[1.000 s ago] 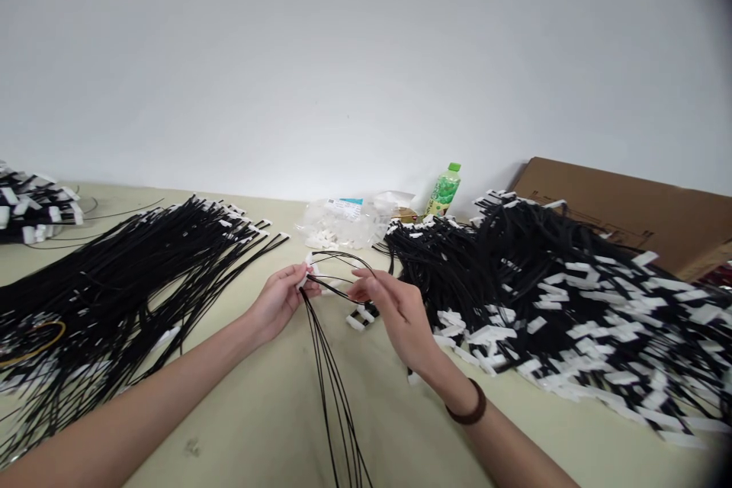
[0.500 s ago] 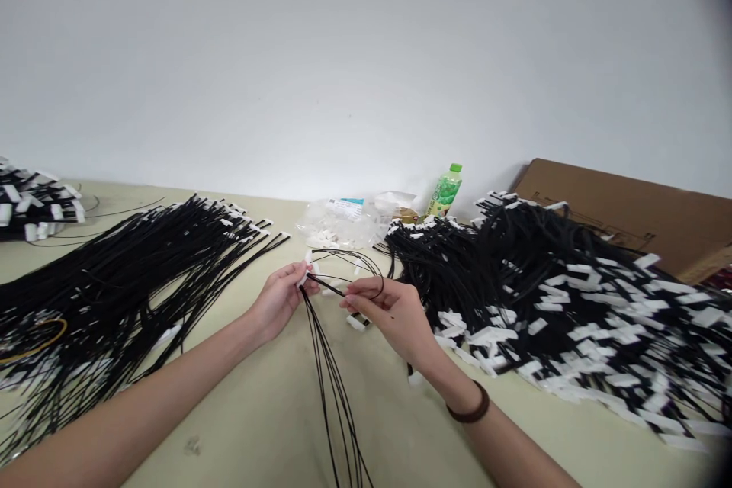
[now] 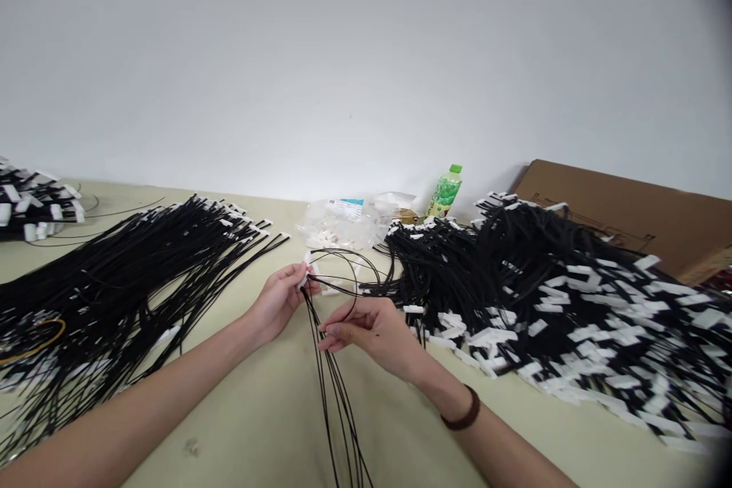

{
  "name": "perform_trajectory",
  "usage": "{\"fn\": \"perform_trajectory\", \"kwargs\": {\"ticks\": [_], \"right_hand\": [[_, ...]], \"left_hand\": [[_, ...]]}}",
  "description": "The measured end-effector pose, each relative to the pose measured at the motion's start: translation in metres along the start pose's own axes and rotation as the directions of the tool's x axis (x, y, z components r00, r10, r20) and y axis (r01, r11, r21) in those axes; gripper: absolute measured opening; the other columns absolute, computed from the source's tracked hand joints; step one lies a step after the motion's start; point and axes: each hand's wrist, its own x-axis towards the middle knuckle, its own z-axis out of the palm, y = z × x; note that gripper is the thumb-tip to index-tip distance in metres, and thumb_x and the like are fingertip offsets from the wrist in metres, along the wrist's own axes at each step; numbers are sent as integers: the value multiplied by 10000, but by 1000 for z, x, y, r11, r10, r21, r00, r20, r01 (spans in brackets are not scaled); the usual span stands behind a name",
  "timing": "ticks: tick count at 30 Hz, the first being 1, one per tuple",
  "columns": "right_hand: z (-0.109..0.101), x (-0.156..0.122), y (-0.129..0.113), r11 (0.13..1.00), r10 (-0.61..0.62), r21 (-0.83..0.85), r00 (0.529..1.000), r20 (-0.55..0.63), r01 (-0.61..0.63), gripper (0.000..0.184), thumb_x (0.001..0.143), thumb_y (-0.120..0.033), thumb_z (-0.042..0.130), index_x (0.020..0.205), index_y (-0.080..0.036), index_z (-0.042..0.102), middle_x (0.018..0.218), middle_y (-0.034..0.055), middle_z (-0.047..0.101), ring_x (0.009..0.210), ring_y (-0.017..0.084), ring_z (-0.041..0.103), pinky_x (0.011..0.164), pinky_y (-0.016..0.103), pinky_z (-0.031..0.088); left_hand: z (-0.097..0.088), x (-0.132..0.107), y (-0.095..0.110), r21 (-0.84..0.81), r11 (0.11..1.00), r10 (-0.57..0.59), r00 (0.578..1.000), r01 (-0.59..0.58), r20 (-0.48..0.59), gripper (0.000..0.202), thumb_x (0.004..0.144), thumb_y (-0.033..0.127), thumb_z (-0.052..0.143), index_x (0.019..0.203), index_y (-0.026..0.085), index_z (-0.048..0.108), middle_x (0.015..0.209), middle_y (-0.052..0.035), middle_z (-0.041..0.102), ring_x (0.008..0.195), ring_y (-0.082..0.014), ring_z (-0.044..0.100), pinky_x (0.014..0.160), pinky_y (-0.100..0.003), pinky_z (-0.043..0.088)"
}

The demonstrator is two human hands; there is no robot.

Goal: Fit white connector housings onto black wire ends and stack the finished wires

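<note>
My left hand [image 3: 279,302] is closed on a white plastic connector [image 3: 307,268], pinched between thumb and fingers. Several thin black wires [image 3: 335,377] hang from the connector toward the table's front edge, while others curve out to the right in loops. To the right and slightly lower, my right hand [image 3: 374,334] has its fingertips pinched together. A black wire [image 3: 355,296] loops down from the connector side into those fingers; its tip is hidden or too small to make out. White connector pieces on the table lie partly behind the wire loops.
Black wire bundles with white connectors [image 3: 142,252] lie at left, and a larger heap [image 3: 515,282] at right. Behind my hands is a clear plastic bag [image 3: 337,225] of white pieces. A green-capped bottle [image 3: 444,192] and cardboard [image 3: 623,210] stand by the wall.
My right hand has moved left and down, from beside the connector to near the hanging wires, bending a black wire into a loop. My left hand stays in place with the connector.
</note>
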Motion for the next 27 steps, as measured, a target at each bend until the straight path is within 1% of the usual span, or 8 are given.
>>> {"fn": "perform_trajectory", "kwargs": {"ticks": [4,10,15,20,27], "right_hand": [[2,1,7,999,38,-28,998,47,-36,304,696,-393,661,796,-107,637,683,51,638,660,168,642,650,284,541],[1,1,8,997,42,-65,996,84,-37,308,706,-403,646,806,-111,642,690,44,628,675,165,640,652,275,534],[3,-1,9,995,76,-78,993,88,-69,258,696,-362,658,788,-122,645,668,32,633,670,157,639,644,249,525],[2,-3,11,991,103,-94,989,110,-93,184,682,-284,676,801,-146,655,704,19,646,701,151,640,663,232,519],[3,-4,6,984,126,-137,985,119,-109,185,680,-275,675,816,-151,659,725,24,654,721,156,638,675,233,513]], "left_hand": [[-3,1,-2,5,1000,10,999,-10,39,72,739,167,588,686,119,587,687,-13,553,615,-98,529,693,-243,462],[-5,1,-3,9,1000,16,995,-17,94,113,714,204,628,655,127,570,713,-4,532,635,-91,510,676,-222,450],[-3,-1,-2,17,1000,-1,994,-1,113,125,697,227,648,668,132,571,703,0,530,616,-86,491,654,-221,439],[-5,1,-4,26,999,24,985,-29,168,103,727,216,617,694,134,563,744,0,526,636,-81,497,663,-214,430],[-7,1,-5,50,998,34,982,-44,186,116,740,238,606,718,138,551,731,-4,533,639,-90,505,656,-224,425]]}}
